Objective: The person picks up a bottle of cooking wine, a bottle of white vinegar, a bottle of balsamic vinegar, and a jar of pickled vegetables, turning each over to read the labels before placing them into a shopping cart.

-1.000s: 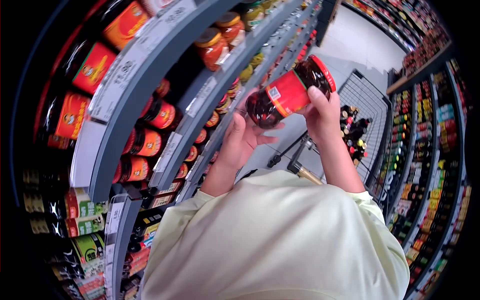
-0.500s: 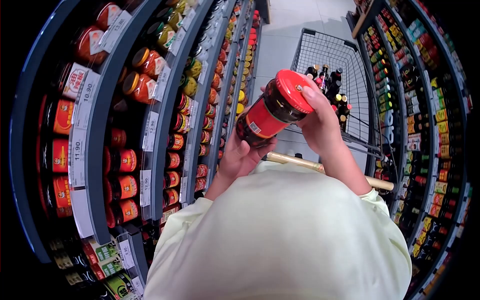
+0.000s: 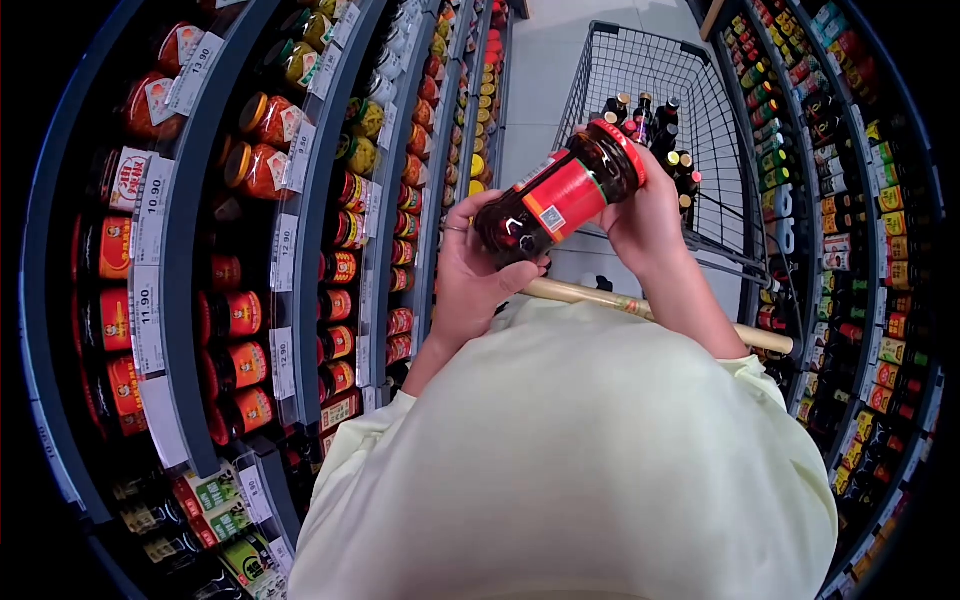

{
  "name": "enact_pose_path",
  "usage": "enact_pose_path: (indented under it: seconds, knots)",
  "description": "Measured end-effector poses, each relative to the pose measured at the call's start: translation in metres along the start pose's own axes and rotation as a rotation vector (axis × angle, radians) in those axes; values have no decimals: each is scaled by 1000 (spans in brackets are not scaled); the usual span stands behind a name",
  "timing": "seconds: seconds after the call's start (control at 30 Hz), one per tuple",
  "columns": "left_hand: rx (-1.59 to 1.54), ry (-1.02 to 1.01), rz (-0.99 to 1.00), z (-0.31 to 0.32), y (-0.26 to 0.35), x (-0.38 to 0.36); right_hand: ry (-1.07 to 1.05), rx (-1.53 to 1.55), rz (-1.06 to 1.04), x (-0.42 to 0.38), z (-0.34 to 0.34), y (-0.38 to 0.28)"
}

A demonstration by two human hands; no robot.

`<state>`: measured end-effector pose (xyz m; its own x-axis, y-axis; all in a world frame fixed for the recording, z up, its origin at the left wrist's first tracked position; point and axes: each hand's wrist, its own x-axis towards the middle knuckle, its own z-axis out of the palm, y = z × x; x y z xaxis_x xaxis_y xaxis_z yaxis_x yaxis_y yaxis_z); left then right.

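A glass jar of dark sauce (image 3: 565,195) with a red lid and red label lies tilted between my two hands, its lid toward the upper right. My left hand (image 3: 472,275) cups the bottom end, thumb underneath along the near side. Around the lid end, my right hand (image 3: 645,215) is closed, its fingers partly hidden behind the jar. A small square code shows on the label facing me. Below the jar, a pale rod-like bar (image 3: 590,297) runs across in front of my body.
A wire shopping cart (image 3: 735,150) holding several dark bottles (image 3: 660,125) stands ahead. Shelves of jars (image 3: 240,365) with price tags line the left side. On the right, another shelf (image 3: 830,250) carries bottles and packets.
The jar has been turned from steeply upright to more sideways, so its lid top now faces away to the right. Both hands still hold it. The view has shifted slightly.
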<state>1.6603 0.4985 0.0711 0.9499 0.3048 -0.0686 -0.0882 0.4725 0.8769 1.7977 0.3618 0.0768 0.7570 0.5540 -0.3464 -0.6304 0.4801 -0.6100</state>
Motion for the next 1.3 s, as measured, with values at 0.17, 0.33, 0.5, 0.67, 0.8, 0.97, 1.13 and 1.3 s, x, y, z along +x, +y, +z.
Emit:
enact_pose_path:
  seconds: [0.17, 0.33, 0.5, 0.67, 0.8, 0.97, 1.13, 1.3]
  knots:
    - [86, 1, 55, 5, -3, 0, 3, -14, 15, -3, -3, -6]
    - [122, -69, 64, 9, -3, 3, -218, 78, -135, -6, -17, -10]
    - [168, -29, 35, 13, 1, 1, -190, -67, -195, -10, -20, -8]
    - [269, -53, 38, 7, -5, 6, -36, -12, -169, -9, -17, -6]
    - [762, -97, 380, 4, -4, 9, 17, -94, -94, -12, -14, -8]
    - [764, -161, 269, -3, -9, 8, 11, -140, 7, -16, -14, -16]
    - [97, -76, -208, 0, -4, 6, -27, -417, 42, -15, -25, -26]
    - [-219, -147, -406, -13, -27, 9, -232, -464, -45, -26, -24, -38]
